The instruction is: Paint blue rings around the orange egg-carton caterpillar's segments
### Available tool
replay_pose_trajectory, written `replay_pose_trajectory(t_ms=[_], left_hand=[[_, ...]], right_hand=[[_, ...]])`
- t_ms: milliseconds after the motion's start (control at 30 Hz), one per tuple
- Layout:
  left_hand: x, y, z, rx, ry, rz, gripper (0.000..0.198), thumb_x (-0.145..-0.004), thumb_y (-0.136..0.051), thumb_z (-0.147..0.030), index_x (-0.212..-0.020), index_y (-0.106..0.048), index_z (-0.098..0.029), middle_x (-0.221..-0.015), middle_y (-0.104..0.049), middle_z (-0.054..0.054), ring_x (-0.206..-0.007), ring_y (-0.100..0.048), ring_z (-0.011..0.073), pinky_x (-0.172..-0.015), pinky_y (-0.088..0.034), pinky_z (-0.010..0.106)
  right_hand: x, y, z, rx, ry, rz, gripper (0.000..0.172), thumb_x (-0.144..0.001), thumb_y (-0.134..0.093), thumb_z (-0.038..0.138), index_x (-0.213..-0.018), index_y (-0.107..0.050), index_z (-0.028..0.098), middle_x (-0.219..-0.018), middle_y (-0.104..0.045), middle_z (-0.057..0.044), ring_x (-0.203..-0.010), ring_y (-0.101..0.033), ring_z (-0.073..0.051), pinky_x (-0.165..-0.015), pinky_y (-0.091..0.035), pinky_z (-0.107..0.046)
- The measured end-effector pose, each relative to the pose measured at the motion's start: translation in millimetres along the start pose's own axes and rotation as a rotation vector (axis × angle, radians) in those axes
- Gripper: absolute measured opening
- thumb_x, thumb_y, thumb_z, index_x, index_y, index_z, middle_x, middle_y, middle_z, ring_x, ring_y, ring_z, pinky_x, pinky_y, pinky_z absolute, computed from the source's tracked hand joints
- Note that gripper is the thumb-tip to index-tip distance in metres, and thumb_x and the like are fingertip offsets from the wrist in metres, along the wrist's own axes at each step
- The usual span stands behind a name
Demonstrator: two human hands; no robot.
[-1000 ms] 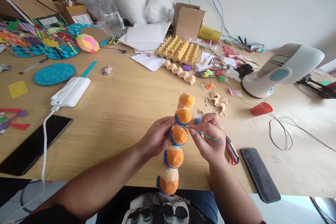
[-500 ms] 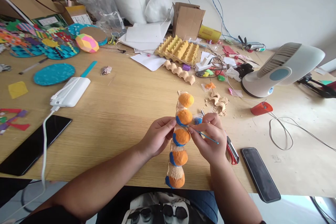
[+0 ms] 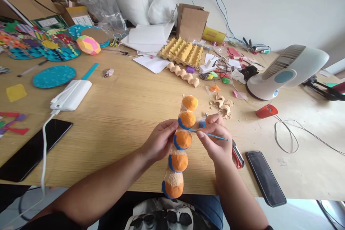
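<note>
My left hand [image 3: 161, 139] pinches the left side of an egg carton strip [image 3: 174, 178], thumb on its edge. The strip points away from me, its near end by the table's front edge. Its bumps are covered in orange clay [image 3: 183, 139], and all but the farthest carry a blue band along the left or lower side. In the fingers of my right hand [image 3: 217, 140] is a thin blue stick [image 3: 219, 137], its tip at the gap below the second bump from the far end. Just beyond that hand lies a small blue lump [image 3: 202, 124].
A red utility knife [image 3: 237, 155] and a phone [image 3: 265, 178] lie right of my right hand. Carton scraps [image 3: 222, 105], a yellow egg tray [image 3: 182, 52] and a white fan [image 3: 285, 73] stand farther back. A power bank [image 3: 72, 95] and black phone [image 3: 35, 147] are at left.
The strip's near end has swung a little left and toward me. My right hand has shifted slightly, and the blue stick now lies flatter, with more of it showing.
</note>
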State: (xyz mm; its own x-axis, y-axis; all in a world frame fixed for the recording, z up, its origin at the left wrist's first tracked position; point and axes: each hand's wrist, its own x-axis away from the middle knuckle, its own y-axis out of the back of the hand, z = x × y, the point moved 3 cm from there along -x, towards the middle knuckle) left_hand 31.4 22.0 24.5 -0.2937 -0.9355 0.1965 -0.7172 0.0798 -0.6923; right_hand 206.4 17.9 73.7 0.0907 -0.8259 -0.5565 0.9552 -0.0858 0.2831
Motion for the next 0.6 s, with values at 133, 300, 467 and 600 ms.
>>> replay_pose_trajectory(t_ms=[133,300,467,600], left_hand=[[-0.9,1.4,-0.2,-0.018,0.039,-0.002,0.029,-0.084,-0.079,-0.049,-0.081,-0.076,-0.020,-0.073,-0.069,0.004,-0.064,-0.059,0.0182,-0.064,-0.044,0.031],[-0.9,1.3,1.5,-0.032,0.064,0.008,0.029,-0.082,-0.079,-0.054,-0.084,-0.079,-0.024,-0.078,-0.072,0.006,-0.066,-0.060,0.0201,-0.067,-0.044,0.034],[-0.6,1.2,3.2,-0.024,0.073,0.024,0.028,-0.082,-0.079,-0.054,-0.083,-0.079,-0.026,-0.075,-0.071,0.006,-0.067,-0.062,0.0219,-0.065,-0.044,0.033],[-0.8,1.2,4.1,-0.035,0.075,0.034,0.028,-0.082,-0.078,-0.054,-0.087,-0.080,-0.027,-0.082,-0.074,0.007,-0.074,-0.066,0.0250,-0.068,-0.046,0.034]], right_hand=[[0.7,-2.0,-2.2,0.008,-0.017,0.002,0.012,-0.088,-0.076,0.026,-0.076,-0.074,0.024,-0.084,-0.054,-0.003,-0.080,-0.054,-0.020,-0.073,-0.048,-0.038],[2.7,-7.4,-3.3,0.026,0.053,-0.011,0.009,-0.087,-0.076,0.024,-0.079,-0.074,0.026,-0.083,-0.053,-0.002,-0.075,-0.053,-0.018,-0.070,-0.048,-0.036],[4.1,-8.3,-3.2,0.087,0.063,-0.036,0.010,-0.088,-0.075,0.025,-0.079,-0.072,0.025,-0.081,-0.054,-0.002,-0.072,-0.053,-0.018,-0.069,-0.048,-0.038],[4.1,-9.5,-1.9,0.083,0.066,-0.042,0.010,-0.089,-0.073,0.023,-0.079,-0.071,0.025,-0.082,-0.054,-0.002,-0.073,-0.053,-0.018,-0.068,-0.047,-0.037]])
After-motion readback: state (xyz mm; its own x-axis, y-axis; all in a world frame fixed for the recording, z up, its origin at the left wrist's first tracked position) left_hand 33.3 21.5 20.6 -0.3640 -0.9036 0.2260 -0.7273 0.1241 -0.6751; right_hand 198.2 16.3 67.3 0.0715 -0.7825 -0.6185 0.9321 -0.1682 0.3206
